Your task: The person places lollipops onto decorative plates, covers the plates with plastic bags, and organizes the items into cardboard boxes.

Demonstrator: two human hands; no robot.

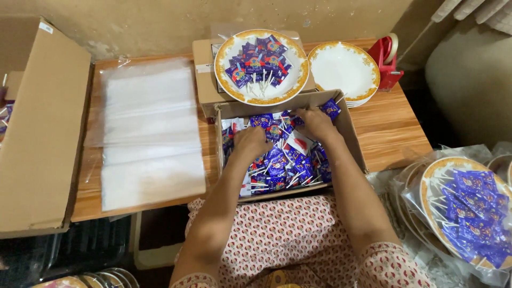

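Head view shows both hands down inside an open cardboard box full of blue-wrapped lollipops with white sticks: the left hand lies palm down on the pile with fingers curled into the sweets, and the right hand, just beside it at the far edge of the box, has its fingers bent among the wrappers, but I cannot tell if either one really grips a lollipop. Just beyond the hands a gold-rimmed plate carries more lollipops on a smaller box, an empty plate stands to the right of it, and clear plastic bags lie on the desk well to the left of the left hand.
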